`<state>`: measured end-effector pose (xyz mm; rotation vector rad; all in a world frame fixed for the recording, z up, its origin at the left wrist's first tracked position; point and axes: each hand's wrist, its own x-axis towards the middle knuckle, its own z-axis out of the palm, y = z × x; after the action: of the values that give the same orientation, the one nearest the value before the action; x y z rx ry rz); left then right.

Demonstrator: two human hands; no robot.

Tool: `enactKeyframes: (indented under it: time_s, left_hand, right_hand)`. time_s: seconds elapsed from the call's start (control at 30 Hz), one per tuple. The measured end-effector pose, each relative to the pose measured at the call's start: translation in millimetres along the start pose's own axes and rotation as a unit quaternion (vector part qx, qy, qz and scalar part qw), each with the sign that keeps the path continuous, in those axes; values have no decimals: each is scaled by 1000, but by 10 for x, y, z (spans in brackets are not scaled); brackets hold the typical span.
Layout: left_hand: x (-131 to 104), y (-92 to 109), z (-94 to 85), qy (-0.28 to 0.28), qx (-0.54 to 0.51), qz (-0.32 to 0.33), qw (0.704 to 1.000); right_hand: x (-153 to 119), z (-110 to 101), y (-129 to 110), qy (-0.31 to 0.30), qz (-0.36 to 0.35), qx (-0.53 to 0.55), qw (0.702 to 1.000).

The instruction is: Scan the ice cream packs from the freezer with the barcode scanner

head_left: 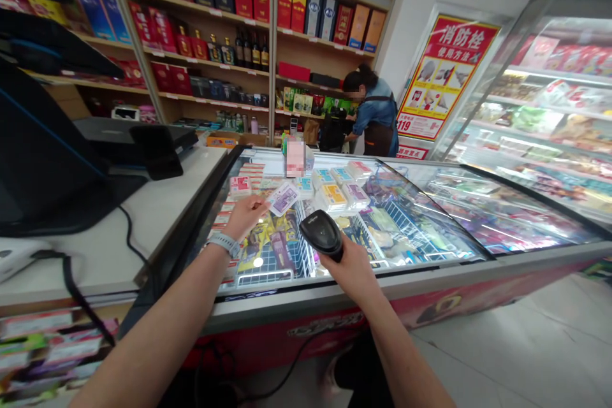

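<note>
My left hand (pixel 245 215) pinches a small flat packet (pixel 284 197) with a white and purple face, held above the glass lid of a chest freezer (pixel 344 293). A grey watch band circles that wrist. My right hand (pixel 351 268) grips a black handheld barcode scanner (pixel 321 233), whose head points toward the packet, a short gap away. A black cable hangs down from under the right hand. Below both hands, coloured frozen goods in wire baskets show through the glass.
A white counter (pixel 157 210) on the left carries a black screen (pixel 43 159) and a black device (pixel 155 150). Shelves of boxed goods and bottles (pixel 224 19) fill the back wall. A person in a blue top (pixel 375 111) bends at the far shelves. An open refrigerated case (pixel 549 108) stands at right.
</note>
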<state>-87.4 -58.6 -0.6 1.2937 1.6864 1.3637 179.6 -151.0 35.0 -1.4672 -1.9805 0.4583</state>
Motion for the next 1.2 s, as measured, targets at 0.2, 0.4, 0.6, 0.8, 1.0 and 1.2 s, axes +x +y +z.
enactKeyframes:
  time_s: [0.2,0.4,0.6,0.8,1.0,1.2]
  left_hand:
    - [20,-72,4,-20,4,49,999]
    - [56,-120,5,-28,9,72,997]
    - [75,-138,0,-33,8,77,996]
    - [72,-132,-3,-30,3,69,997]
    - [49,-94,-5,-25,-11,52,998]
    - [43,-72,-5,-14,-39,31,999]
  right_hand:
    - [27,36,-30,-2,-2,-4,1000]
    - [27,46,-39,-14,0,1,1000]
    - [33,60,-50,-10,-7,-5,1000]
    - [35,85,-39,-8,-9,-8,1000]
    - [37,90,-24,-9,-3,-8,1000]
    - [35,77,-34,-11,-1,-1,1000]
